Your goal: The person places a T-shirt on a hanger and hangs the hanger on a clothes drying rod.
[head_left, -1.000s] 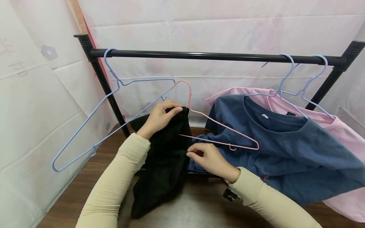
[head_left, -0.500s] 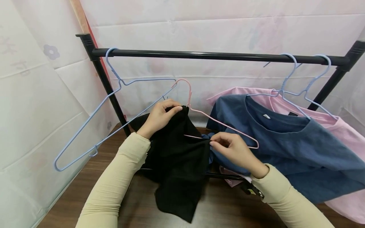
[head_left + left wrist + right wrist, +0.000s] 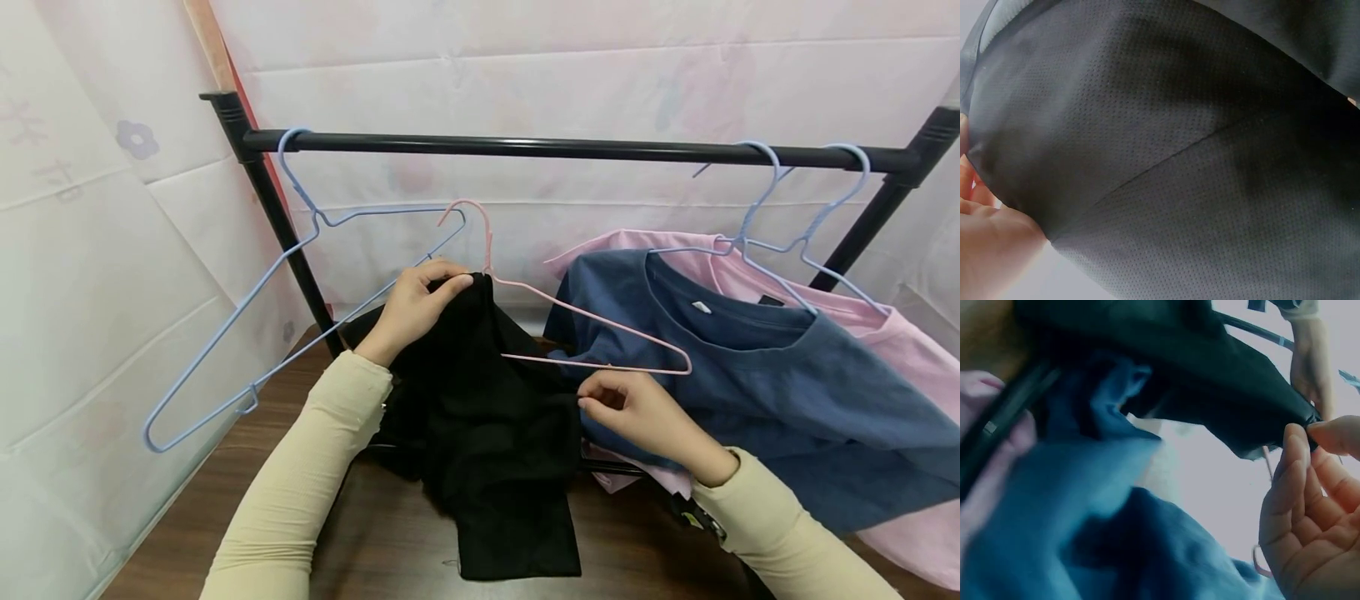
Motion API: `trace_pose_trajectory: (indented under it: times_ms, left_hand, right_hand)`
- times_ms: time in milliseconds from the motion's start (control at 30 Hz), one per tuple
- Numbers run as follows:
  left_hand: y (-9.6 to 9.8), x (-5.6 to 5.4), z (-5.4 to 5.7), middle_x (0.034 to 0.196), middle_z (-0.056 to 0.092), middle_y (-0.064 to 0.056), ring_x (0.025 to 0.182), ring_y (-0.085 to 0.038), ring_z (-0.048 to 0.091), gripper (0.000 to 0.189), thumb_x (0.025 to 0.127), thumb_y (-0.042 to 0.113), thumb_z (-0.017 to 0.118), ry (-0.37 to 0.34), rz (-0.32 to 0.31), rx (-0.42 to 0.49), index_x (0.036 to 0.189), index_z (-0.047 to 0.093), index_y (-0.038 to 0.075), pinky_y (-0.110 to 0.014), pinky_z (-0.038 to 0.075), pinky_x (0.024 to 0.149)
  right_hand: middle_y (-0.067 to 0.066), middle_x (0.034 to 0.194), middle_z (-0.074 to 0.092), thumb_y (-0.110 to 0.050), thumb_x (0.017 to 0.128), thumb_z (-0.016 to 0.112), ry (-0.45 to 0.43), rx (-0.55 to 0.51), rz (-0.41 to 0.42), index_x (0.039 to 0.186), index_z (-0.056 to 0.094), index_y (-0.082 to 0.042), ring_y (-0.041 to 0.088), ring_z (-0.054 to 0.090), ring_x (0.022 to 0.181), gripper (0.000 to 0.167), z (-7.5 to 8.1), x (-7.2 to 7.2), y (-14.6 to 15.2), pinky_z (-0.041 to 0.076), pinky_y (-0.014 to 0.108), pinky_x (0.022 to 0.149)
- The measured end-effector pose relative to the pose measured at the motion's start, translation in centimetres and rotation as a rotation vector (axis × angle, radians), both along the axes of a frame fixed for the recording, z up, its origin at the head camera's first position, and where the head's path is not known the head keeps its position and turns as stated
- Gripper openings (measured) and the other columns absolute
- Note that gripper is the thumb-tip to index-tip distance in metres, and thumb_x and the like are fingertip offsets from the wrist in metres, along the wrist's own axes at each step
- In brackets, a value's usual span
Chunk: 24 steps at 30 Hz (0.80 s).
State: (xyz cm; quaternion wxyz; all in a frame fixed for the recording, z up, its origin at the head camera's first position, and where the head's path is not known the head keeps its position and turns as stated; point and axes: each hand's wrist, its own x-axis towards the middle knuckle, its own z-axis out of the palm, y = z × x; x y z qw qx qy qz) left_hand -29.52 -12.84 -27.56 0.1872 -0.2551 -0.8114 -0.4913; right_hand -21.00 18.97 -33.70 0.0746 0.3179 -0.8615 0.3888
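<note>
A pink hanger (image 3: 592, 315) stands mid-view below the rail. Its left half is hidden by a black garment (image 3: 502, 442), while its right arm and part of the lower bar show bare. My left hand (image 3: 416, 304) pinches the garment's top edge beside the hanger's neck; whether it also grips the hanger I cannot tell. Just below the hanger's right end, my right hand (image 3: 637, 412) pinches another edge of the garment between thumb and fingers, and the right wrist view shows this pinch on the black cloth (image 3: 1254, 406). Black cloth (image 3: 1166, 150) fills most of the left wrist view.
A black rail (image 3: 510, 147) crosses the back. An unclothed blue hanger (image 3: 247, 292) hangs from its left end. Toward the right end hang a blue T-shirt (image 3: 720, 392) and a pink T-shirt (image 3: 911, 350) on blue hangers. Below is a brown wooden surface (image 3: 390, 533).
My right hand has moved rightward, pulling the black garment's edge and spreading the cloth below the pink hanger. The hanger has shifted slightly up and left at its hook; my left hand keeps its pinch.
</note>
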Motion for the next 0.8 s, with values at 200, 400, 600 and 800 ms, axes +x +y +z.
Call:
trace_pose_trajectory:
  times_ms: [200, 400, 600, 800]
  left_hand:
    - [0.0, -0.1, -0.2, 0.108, 0.071, -0.011, 0.104, -0.021, 0.063, 0.019, 0.094, 0.019, 0.066, 0.022, -0.008, -0.004, 0.105, 0.075, 0.005, -0.035, 0.047, 0.096]
    - [0.1, 0.0, -0.2, 0.108, 0.071, -0.009, 0.104, -0.020, 0.062, 0.021, 0.095, 0.022, 0.065, 0.027, -0.011, -0.021, 0.106, 0.075, 0.008, -0.036, 0.047, 0.096]
    - [0.2, 0.1, -0.1, 0.105, 0.071, -0.008, 0.102, -0.019, 0.062, 0.019, 0.094, 0.023, 0.066, 0.045, -0.004, -0.029, 0.104, 0.075, 0.009, -0.035, 0.047, 0.094]
    - [0.0, 0.1, -0.2, 0.108, 0.070, -0.009, 0.104, -0.020, 0.062, 0.020, 0.095, 0.022, 0.065, 0.016, -0.019, -0.003, 0.105, 0.075, 0.008, -0.036, 0.046, 0.096]
  right_hand:
    - [-0.009, 0.075, 0.064, -0.009, 0.090, 0.069, -0.030, 0.046, -0.068, 0.091, 0.071, -0.013, 0.000, 0.053, 0.064, 0.005, -1.5, 0.0, -0.3, 0.047, 0.021, 0.059]
    - [-0.010, 0.072, 0.064, -0.014, 0.089, 0.072, 0.001, 0.055, -0.097, 0.095, 0.072, -0.014, -0.001, 0.053, 0.061, 0.006, -2.1, -0.1, -0.9, 0.047, 0.022, 0.058]
    - [-0.014, 0.066, 0.061, -0.021, 0.087, 0.075, 0.075, 0.031, -0.092, 0.090, 0.074, -0.016, -0.003, 0.049, 0.056, 0.005, -2.0, 0.5, -2.0, 0.045, 0.021, 0.052]
    - [-0.012, 0.068, 0.062, -0.013, 0.086, 0.075, 0.090, -0.015, -0.082, 0.086, 0.074, -0.014, -0.002, 0.047, 0.054, 0.002, -2.5, 0.5, -2.2, 0.043, 0.021, 0.051]
